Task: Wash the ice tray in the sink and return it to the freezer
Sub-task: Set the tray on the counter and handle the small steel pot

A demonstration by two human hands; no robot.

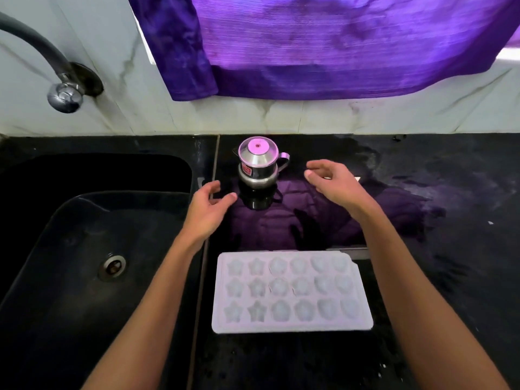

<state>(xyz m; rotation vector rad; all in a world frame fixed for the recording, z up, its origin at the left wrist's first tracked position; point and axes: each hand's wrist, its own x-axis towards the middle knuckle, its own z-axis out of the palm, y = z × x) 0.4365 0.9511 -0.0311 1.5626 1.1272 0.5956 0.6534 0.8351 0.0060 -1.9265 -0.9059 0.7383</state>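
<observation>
Sink fills my left; the black surface carries everything else. Ice tray lies flat on the surface just right of the sink edge, long axis left to right, moulds up, close to me. Both hands hover beyond it, toward the wall, either side of a small steel pot. Tray sits between my forearms, nearer me than either hand, so the reach is backward and down. Left hand: fingers loosely curled, apart, holding nothing. Right hand: same, nothing held or touched. I judge either hand equally placed; the left is sink-side.
</observation>
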